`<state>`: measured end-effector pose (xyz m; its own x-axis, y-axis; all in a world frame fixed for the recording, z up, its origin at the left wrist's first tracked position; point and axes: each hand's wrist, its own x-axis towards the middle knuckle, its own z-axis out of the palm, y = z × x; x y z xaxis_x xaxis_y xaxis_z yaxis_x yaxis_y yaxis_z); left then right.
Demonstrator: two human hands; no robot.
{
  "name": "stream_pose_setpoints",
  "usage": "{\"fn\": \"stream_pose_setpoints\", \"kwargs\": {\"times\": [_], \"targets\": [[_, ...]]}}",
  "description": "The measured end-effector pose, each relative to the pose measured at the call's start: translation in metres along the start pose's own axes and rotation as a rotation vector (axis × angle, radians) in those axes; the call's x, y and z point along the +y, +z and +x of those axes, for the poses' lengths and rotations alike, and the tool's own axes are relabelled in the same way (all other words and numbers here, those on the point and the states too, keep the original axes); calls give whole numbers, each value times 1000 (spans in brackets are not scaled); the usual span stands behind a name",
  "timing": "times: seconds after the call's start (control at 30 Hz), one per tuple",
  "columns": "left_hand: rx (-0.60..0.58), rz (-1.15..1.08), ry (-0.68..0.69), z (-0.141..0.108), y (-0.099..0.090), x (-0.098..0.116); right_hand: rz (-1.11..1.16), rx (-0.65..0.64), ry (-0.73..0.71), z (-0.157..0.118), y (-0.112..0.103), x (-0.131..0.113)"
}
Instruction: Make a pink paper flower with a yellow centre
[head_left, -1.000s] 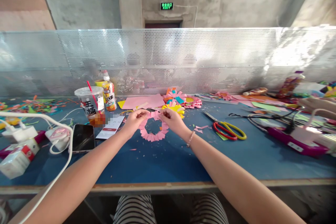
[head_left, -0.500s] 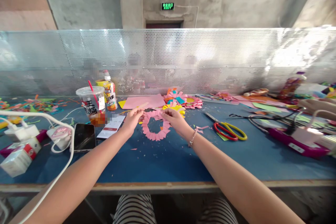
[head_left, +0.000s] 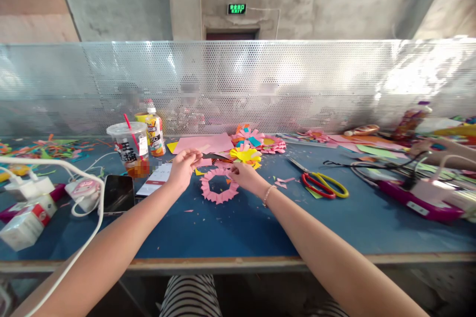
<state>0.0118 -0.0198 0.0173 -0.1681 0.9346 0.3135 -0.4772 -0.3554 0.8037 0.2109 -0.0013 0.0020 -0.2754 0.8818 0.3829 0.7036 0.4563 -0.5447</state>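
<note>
A ring of folded pink paper (head_left: 208,193) with a zigzag edge lies on the blue table between my hands. My left hand (head_left: 182,168) is closed in a pinch on one end of a thin dark strip (head_left: 216,156). That strip stretches across above the ring to my right hand (head_left: 247,177), whose fingers are closed where it ends. Those fingers are also close to the ring's upper right edge; whether they touch it I cannot tell. Just behind my right hand sits a yellow paper flower (head_left: 245,154). Sheets of pink paper (head_left: 203,142) lie beyond my left hand.
Red-and-yellow-handled scissors (head_left: 323,184) lie right of my hands. On the left stand a plastic cup (head_left: 126,146) with a straw, a drink bottle (head_left: 155,131) and a phone (head_left: 118,195). Cables and a purple power strip (head_left: 420,201) are at right, near another person's hand (head_left: 441,148).
The pink ring has dropped lower and lies flatter. The dark strip now shows between my hands. My right hand has moved slightly down, turning its fingers over.
</note>
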Motion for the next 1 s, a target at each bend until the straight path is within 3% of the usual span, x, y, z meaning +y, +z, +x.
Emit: {"fn": "stream_pose_setpoints", "kwargs": {"times": [0.13, 0.27, 0.37, 0.47, 0.77, 1.0], "targets": [[-29, -64, 37, -3, 4, 2, -160, -57, 9, -1, 2, 4], [-91, -57, 8, -8, 8, 5, -241, 118, -109, -1, 3, 4], [-137, -27, -20, -11, 10, 6, -88, 267, -285, -1, -2, -5], [-231, -18, -77, -15, 12, 6, 92, 302, -386, -4, -8, -20], [-535, 59, -261, -22, 12, 5, 132, 146, -370, -11, -8, -31], [-535, 48, -319, -19, 9, 5, 234, 44, -372, -10, -11, -27]]}}
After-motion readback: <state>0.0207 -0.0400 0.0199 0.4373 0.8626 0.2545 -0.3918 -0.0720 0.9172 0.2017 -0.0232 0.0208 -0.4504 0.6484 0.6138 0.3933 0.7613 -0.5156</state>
